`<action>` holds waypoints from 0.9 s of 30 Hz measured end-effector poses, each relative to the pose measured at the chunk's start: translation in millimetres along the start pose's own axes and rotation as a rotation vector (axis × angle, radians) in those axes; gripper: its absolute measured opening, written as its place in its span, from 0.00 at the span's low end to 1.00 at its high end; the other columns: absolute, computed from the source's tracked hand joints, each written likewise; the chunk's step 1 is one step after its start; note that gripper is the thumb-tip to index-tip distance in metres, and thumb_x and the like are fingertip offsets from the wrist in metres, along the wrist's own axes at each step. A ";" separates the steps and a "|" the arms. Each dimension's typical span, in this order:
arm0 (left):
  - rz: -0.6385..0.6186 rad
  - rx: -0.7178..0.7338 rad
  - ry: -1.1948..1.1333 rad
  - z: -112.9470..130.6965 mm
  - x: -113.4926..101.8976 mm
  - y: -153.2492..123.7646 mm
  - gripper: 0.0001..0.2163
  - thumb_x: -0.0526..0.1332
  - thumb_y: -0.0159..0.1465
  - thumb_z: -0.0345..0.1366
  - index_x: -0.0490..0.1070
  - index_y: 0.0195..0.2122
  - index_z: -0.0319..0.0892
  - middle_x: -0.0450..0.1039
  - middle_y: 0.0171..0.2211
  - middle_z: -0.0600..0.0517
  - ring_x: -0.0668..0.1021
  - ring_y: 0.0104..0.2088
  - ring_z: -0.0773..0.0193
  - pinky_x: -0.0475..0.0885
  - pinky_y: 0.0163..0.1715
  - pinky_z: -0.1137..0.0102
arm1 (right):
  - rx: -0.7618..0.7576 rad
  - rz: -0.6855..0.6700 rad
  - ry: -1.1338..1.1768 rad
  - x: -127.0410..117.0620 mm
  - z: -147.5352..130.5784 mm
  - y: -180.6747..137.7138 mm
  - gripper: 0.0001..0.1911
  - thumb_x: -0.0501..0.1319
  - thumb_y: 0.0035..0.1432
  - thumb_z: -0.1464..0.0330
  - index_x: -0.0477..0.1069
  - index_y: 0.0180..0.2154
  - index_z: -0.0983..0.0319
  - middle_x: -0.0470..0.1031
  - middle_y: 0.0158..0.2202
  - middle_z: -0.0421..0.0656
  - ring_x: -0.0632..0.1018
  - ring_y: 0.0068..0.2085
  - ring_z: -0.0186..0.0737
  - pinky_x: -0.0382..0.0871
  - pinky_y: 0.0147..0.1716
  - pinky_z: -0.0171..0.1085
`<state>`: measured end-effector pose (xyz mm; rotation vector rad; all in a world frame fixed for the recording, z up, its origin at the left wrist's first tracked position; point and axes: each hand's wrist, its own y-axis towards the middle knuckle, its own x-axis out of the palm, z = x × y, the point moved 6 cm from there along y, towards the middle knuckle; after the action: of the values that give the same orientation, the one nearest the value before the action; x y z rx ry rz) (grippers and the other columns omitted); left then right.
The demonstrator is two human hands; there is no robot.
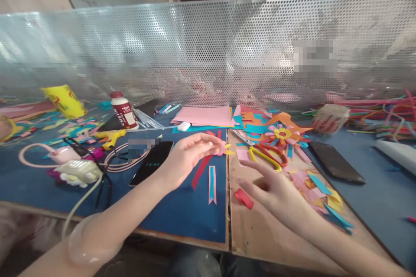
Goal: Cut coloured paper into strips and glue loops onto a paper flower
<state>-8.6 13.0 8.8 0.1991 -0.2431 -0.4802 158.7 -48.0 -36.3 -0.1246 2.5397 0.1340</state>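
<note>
My left hand (190,153) hovers over the blue mat, fingertips pinched on a small pink and yellow paper piece (224,148). A red paper strip (203,165) lies just under it, and a pink-and-blue strip (212,184) lies beside that. My right hand (271,186) stretches out flat over the wooden board, fingers apart and empty, pointing left toward a small red paper scrap (243,198). Yellow-and-red handled scissors (264,154) lie just beyond my right fingers. A layered paper flower (282,133) sits behind them.
A phone (152,162) lies left of my left hand, another phone (336,162) to the right. A glue bottle (123,110), yellow cup (63,100), glue gun (110,137), pink paper sheets (204,116) and paper offcuts (325,194) lie about. A perforated metal screen (208,52) closes the back.
</note>
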 end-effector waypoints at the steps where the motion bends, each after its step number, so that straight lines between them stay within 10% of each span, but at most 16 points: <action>1: -0.012 0.000 -0.017 -1.8 1.5 -0.2 0.06 0.58 0.60 0.29 0.75 0.35 0.37 0.76 0.39 0.47 0.76 0.44 0.60 0.66 0.51 0.63 | 0.056 -0.055 0.101 7.8 -6.1 10.8 0.31 0.58 0.54 0.55 0.61 0.56 0.62 0.58 0.13 0.30 0.58 0.15 0.29 0.51 0.14 0.29; 9: 0.032 0.033 -0.124 14.2 -1.5 0.7 0.08 0.57 0.58 0.23 0.75 0.34 0.36 0.77 0.38 0.48 0.77 0.44 0.61 0.69 0.50 0.67 | 0.147 -0.163 0.462 53.0 -28.0 54.4 0.12 0.61 0.51 0.61 0.70 0.26 0.63 0.50 0.13 0.30 0.52 0.14 0.24 0.43 0.12 0.29; 15: 0.383 0.288 -0.461 88.1 -72.0 -2.3 0.13 0.49 0.65 0.22 0.70 0.43 0.39 0.78 0.36 0.56 0.75 0.48 0.69 0.74 0.42 0.78 | 0.272 -0.129 0.505 33.4 0.3 63.5 0.15 0.65 0.47 0.59 0.63 0.23 0.61 0.46 0.12 0.28 0.49 0.14 0.24 0.39 0.14 0.31; 27: 0.474 -0.058 -0.888 -4.9 -108.1 5.9 0.11 0.48 0.64 0.22 0.67 0.43 0.33 0.76 0.35 0.45 0.79 0.42 0.64 0.74 0.45 0.74 | 0.218 -0.250 0.754 59.9 -14.6 67.5 0.25 0.65 0.48 0.57 0.50 0.21 0.60 0.45 0.15 0.29 0.47 0.17 0.24 0.37 0.16 0.31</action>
<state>-97.6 70.5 -14.2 -0.1451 -1.1158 -0.0728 93.3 13.5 -53.4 -0.4810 3.2262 -0.3546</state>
